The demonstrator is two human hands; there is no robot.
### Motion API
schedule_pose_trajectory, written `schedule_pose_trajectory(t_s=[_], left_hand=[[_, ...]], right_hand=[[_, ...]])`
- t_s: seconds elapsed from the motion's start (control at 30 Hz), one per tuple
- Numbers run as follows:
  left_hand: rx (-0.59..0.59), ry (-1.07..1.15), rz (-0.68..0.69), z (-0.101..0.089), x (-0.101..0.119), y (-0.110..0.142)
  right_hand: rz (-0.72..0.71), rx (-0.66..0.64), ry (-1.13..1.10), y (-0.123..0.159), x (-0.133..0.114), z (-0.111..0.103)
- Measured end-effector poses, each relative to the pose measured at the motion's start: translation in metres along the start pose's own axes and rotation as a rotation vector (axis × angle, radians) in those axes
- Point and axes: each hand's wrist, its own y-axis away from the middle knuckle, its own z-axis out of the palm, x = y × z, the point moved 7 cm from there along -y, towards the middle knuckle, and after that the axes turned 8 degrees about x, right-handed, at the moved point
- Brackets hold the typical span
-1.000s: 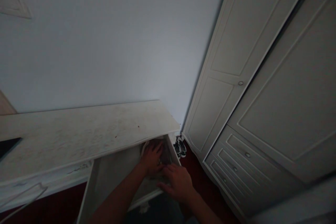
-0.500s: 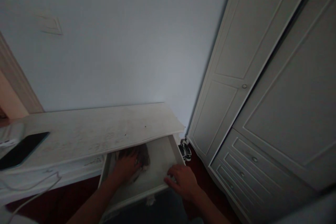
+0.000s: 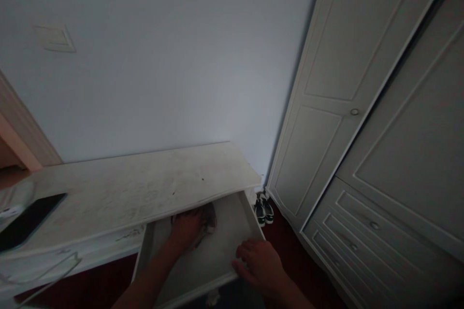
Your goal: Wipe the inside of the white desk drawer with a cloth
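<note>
A white drawer point(image 3: 221, 256) stands pulled out from under a white desk top point(image 3: 137, 188). My left hand point(image 3: 186, 229) reaches deep inside it and lies on a dark bundle, perhaps cloth point(image 3: 209, 217), its fingers partly hidden under the desk top. My right hand point(image 3: 259, 265) rests at the drawer's front right corner with fingers curled over the rim.
A dark phone point(image 3: 27, 219) and a white cable point(image 3: 43, 275) lie at the desk's left end. A pair of dark shoes point(image 3: 263, 208) stands on the red floor by the wall. A tall white wardrobe point(image 3: 362, 154) with lower drawers fills the right side.
My left hand has shifted left inside the drawer with the dark bundle under it. My right hand has left the drawer's inside and gone to the front right rim.
</note>
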Motion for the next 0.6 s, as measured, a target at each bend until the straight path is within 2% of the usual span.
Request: schedule_pose_trajectory(t_s=[0.23,0.33,0.43,0.6], left_hand=[[0.042,0.109,0.129,0.005,0.081,-0.056],[0.040,0.148,0.165,0.005,0.109,-0.071],[0.033,0.169,0.178,0.003,0.119,-0.071],[0.026,0.197,0.280,0.004,0.123,-0.047]], right_hand=[[0.008,-0.014,0.007,0.001,-0.001,0.001],[0.024,-0.034,0.037,0.000,-0.002,0.000],[0.015,-0.035,0.048,0.000,-0.003,-0.002],[0.009,0.002,0.051,0.001,-0.002,-0.004]])
